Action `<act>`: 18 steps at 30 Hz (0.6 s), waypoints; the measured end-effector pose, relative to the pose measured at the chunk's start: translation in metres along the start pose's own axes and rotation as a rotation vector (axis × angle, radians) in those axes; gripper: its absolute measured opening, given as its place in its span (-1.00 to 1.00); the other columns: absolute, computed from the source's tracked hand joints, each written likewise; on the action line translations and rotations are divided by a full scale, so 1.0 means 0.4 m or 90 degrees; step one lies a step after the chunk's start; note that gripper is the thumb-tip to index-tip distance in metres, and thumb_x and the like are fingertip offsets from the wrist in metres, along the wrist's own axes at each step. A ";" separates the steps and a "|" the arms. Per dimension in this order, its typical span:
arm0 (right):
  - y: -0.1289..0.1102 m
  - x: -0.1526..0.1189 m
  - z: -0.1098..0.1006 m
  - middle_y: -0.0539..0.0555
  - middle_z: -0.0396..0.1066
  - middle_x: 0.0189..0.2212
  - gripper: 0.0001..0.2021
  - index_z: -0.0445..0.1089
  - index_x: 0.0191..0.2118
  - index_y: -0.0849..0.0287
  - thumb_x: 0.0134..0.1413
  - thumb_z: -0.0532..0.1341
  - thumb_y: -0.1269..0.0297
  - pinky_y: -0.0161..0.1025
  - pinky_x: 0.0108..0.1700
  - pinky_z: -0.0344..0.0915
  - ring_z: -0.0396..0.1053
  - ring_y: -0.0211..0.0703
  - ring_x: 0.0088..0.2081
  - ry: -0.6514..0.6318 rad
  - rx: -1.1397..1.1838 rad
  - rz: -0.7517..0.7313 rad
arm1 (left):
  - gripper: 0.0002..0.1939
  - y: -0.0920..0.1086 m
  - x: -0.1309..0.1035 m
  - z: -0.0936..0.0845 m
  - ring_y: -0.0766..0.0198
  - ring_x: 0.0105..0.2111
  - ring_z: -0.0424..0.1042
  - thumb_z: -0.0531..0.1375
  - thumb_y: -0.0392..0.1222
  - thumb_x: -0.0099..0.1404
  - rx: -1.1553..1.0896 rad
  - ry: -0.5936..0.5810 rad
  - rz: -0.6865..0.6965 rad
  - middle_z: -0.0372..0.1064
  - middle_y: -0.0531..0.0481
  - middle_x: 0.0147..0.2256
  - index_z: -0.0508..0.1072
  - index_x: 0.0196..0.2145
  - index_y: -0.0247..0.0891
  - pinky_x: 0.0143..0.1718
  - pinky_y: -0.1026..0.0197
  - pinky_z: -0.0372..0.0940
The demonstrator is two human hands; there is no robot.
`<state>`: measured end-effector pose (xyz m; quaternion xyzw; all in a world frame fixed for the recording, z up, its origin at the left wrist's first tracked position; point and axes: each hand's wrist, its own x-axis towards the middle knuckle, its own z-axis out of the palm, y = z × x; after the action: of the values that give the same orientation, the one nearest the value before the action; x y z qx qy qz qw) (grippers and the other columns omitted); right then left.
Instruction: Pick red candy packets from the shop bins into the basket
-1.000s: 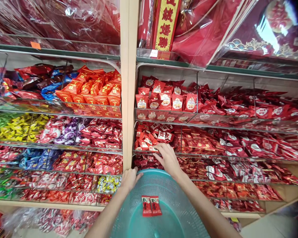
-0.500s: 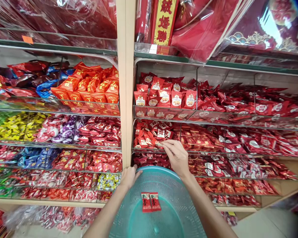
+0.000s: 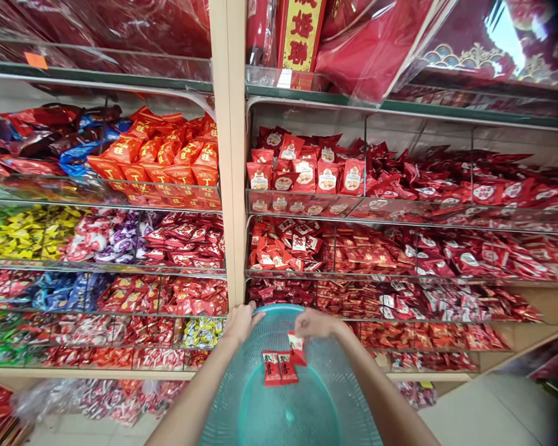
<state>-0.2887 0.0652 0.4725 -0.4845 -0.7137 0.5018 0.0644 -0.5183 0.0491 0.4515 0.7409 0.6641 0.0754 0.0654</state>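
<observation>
A teal plastic basket (image 3: 348, 402) with mesh sides is in front of me. My left hand (image 3: 240, 323) is closed over its far left rim. Pinched in my right hand (image 3: 314, 323), just inside the far right rim, is a small red candy packet (image 3: 297, 350) with a pale top. It hangs by its upper edge. Two red candy packets (image 3: 279, 369) with black characters lie side by side in the basket, close to the held one. Part of the right fingertips is hidden.
Shelves with clear dividers hold red candy packets (image 3: 283, 244), orange packets (image 3: 153, 155) and yellow sweets (image 3: 23, 238). A wooden post (image 3: 232, 155) stands between the two shelf units. Clear front lips (image 3: 307, 204) edge the shelves. Bagged sweets (image 3: 116, 402) lie below left.
My right hand has come down from the shelf of red packets to the basket, bringing one packet with it. My left hand stays on the rim. The view has shifted slightly.
</observation>
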 end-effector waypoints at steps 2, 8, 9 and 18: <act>0.057 0.014 0.011 -0.04 0.28 -0.74 -0.91 0.34 -0.66 0.26 -0.28 0.23 0.42 -0.32 -0.54 0.24 0.29 -0.25 -0.64 -0.028 0.002 0.062 | -0.58 0.001 0.001 -0.002 0.04 -0.27 0.45 -0.11 0.17 0.27 0.000 -0.001 0.001 0.46 -0.12 -0.34 0.33 -0.22 -0.18 -0.37 0.21 0.20; 0.120 0.023 0.042 -0.02 0.31 -0.72 -0.91 0.31 -0.66 0.21 -0.31 0.25 0.40 -0.31 -0.54 0.26 0.34 -0.21 -0.63 -0.026 0.034 0.113 | -0.59 0.000 0.006 -0.001 0.05 -0.25 0.44 -0.09 0.16 0.27 0.000 -0.009 -0.003 0.45 -0.15 -0.31 0.34 -0.21 -0.18 -0.35 0.21 0.20; 0.123 0.028 0.045 -0.02 0.30 -0.72 -0.91 0.32 -0.66 0.20 -0.30 0.25 0.40 -0.31 -0.52 0.27 0.34 -0.21 -0.63 -0.017 0.036 0.109 | -0.59 -0.001 0.006 0.000 0.05 -0.25 0.44 -0.09 0.15 0.27 0.000 -0.010 -0.003 0.45 -0.15 -0.31 0.34 -0.21 -0.18 -0.35 0.21 0.20; 0.125 0.054 0.069 -0.01 0.28 -0.74 -0.87 0.31 -0.66 0.16 -0.23 0.15 0.46 -0.28 -0.51 0.27 0.36 -0.18 -0.60 0.019 -0.010 0.094 | -0.58 0.002 0.005 -0.004 0.05 -0.27 0.45 -0.11 0.17 0.27 -0.007 -0.009 -0.004 0.46 -0.13 -0.34 0.34 -0.24 -0.18 -0.40 0.23 0.18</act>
<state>-0.2845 0.0650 0.4114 -0.5438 -0.6786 0.4927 0.0338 -0.5178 0.0511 0.4531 0.7389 0.6656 0.0736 0.0744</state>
